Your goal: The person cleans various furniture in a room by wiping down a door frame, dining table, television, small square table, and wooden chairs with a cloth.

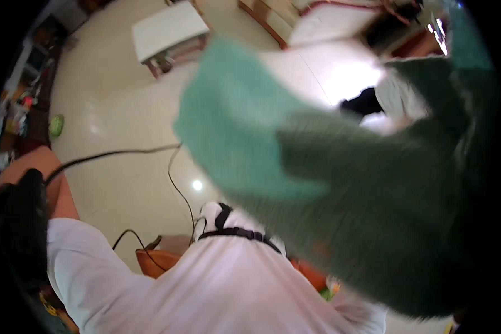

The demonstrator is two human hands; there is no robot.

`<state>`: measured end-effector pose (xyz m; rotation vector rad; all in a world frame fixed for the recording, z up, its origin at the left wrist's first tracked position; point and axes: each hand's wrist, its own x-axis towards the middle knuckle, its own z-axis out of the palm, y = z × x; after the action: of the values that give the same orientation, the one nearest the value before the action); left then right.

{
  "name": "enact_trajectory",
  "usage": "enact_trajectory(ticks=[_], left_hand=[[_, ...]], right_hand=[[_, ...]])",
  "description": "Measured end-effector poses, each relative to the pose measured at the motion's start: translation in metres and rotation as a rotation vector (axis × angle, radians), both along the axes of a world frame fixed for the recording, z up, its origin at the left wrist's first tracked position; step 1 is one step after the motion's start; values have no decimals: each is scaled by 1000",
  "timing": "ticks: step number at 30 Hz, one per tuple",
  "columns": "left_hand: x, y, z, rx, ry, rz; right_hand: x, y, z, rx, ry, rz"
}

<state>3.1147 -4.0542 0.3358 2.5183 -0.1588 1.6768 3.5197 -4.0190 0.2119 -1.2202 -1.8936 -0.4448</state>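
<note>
Green cloth (339,167), in a paler and a darker shade, hangs across the middle and right of the head view, so near the camera that it looms large and its weave smears; the streaking suggests that it is moving at this instant. It sits well above the floor (111,106) and apart from the white tabletop (170,30) far beyond it, so it is probably being held up rather than resting on anything, with its bulk toward the person's right side. Neither the left hand nor the right hand shows, so I cannot tell whether either grip is open or closed, or which one bears the cloth; the right may be hidden behind it. The bent left arm (67,195) stands at the left edge, a black band (25,217) near it. A black cable (117,153) runs from there in a slack line toward the waist, likely left loose to give the arm room. The waist strap (236,234) is buckled over the white shirt (228,278), presumably to keep worn gear close to the body.
</note>
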Motion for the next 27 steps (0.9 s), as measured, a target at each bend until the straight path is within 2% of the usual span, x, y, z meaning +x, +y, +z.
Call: enact_trajectory(ticks=[4, 10, 11, 12, 13, 15, 18, 19, 27], left_hand=[[2, 17, 11, -18, 62, 165], [-50, 56, -55, -130, -15, 283], [-13, 98, -36, -184, 10, 291], [18, 114, -41, -209, 2, 308], [12, 120, -40, -227, -26, 327], [-8, 126, -37, -282, -52, 339], [-104, 137, -32, -371, -74, 358], [-106, 126, -22, -353, -48, 356], [-248, 198, -10, -259, -84, 460]], right_hand=[[-1, 70, -9, -8, 89, 66], [-73, 148, -15, 8, 56, 160], [-52, 188, 0, -23, 84, 168], [-27, 215, -2, -35, 90, 196], [-36, 223, 2, -34, 89, 212], [-55, 229, 4, -38, 94, 225], [-133, 229, 9, -76, 83, 191], [-134, 215, 13, -58, 114, 174], [-256, 285, 19, -56, 126, 150]])
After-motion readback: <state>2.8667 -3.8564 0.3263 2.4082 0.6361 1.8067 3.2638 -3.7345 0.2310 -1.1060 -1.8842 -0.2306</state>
